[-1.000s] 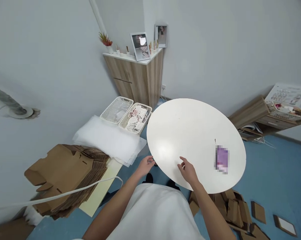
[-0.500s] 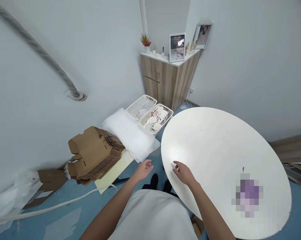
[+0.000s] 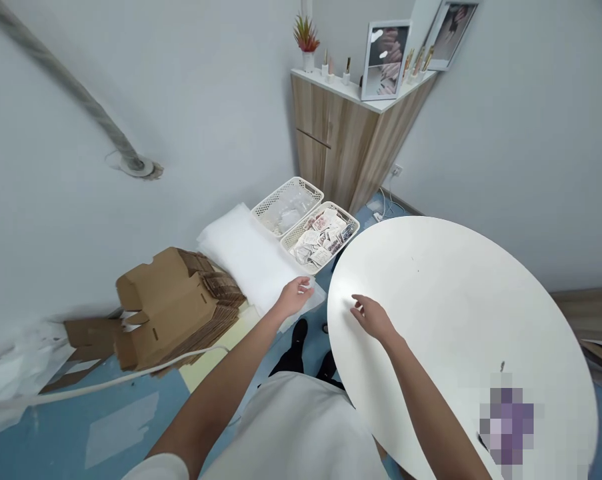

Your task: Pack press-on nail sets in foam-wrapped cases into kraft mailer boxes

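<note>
My left hand is held out over the near right corner of a stack of white packing sheets, fingers loosely bent and apart, holding nothing. Whether it touches the sheets I cannot tell. Over the left edge of a white oval table is my right hand, its fingers slightly curled and apart with nothing in them. Just beyond the sheets sit two white plastic baskets. One basket holds many small printed packets; the other basket has clear plastic bags in it.
Flattened brown cardboard boxes are stacked at the left, with a white cable running in front. A wood-grain cabinet stands in the corner, carrying picture frames and a plant. A blurred purple patch lies on the table's right.
Both hands have moved forward, the left now over the packing sheets' corner. The view has shifted, with the cabinet and baskets appearing larger and closer.
</note>
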Demonstrator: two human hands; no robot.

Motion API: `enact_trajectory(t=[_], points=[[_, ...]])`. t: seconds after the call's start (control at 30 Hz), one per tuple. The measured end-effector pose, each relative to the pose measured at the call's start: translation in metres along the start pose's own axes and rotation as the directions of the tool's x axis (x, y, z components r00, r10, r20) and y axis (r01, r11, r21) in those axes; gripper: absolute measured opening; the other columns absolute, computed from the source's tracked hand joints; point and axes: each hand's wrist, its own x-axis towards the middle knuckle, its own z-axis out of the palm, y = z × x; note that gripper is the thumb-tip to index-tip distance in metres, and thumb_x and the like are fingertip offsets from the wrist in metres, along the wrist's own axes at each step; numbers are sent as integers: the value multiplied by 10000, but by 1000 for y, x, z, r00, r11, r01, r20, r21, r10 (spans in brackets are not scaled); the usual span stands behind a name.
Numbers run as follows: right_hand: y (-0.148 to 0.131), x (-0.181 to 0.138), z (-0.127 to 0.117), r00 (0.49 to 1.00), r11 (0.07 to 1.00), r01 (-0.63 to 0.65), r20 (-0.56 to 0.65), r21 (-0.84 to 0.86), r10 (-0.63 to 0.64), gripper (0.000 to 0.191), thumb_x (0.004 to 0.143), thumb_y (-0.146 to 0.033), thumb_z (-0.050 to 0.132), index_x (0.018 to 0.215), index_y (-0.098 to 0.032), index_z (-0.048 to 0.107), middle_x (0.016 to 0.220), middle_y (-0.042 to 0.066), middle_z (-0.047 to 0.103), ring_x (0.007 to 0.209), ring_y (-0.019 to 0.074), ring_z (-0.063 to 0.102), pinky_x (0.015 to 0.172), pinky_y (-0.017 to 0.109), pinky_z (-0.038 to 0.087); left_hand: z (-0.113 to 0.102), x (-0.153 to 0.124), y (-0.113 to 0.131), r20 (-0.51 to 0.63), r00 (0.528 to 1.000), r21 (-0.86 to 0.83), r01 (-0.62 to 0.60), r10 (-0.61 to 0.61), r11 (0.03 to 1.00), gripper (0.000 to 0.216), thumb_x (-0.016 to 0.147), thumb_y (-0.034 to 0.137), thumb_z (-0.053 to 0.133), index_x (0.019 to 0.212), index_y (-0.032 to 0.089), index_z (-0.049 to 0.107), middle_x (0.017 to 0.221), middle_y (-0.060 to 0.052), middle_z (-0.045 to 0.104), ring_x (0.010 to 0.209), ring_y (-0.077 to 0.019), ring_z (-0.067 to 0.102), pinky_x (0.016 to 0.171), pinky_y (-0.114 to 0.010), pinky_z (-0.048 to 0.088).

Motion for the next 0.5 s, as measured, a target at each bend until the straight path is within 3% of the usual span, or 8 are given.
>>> enact_trajectory(t=[0.13, 0.3, 0.5], points=[[-27, 50, -14, 998, 999, 13, -60, -48, -16, 344, 825, -259, 428, 1161, -201, 475, 981, 50, 596, 795, 140, 570, 728, 271, 434, -12, 58, 5, 65, 998, -63, 4, 0, 998, 428, 692, 338, 616, 1075, 163, 544, 1156, -107, 553, 993, -210, 544, 838, -317, 424], [-57, 116, -17, 996, 982, 8, -86, -191, -25, 331, 829, -183, 407, 1150, -196, 489, 1068, 70, 556, 933, 162, 535, 779, 272, 414, -13, 121, -1, 169, 977, -178, 162, -132, 971, 533, 680, 255, 613, 1173, 120, 463, 1253, -159, 474, 1122, -233, 470, 886, -315, 372], [-79, 182, -9, 997, 901, 5, 76, -433, 31, 328, 805, -133, 423, 1110, -197, 525, 1049, 97, 554, 985, 214, 513, 801, 304, 394, 0, 153, -5, 250, 938, -147, 281, -239, 948, 622, 659, 228, 623, 1222, 102, 392, 1229, -175, 488, 1113, -243, 473, 852, -295, 368]])
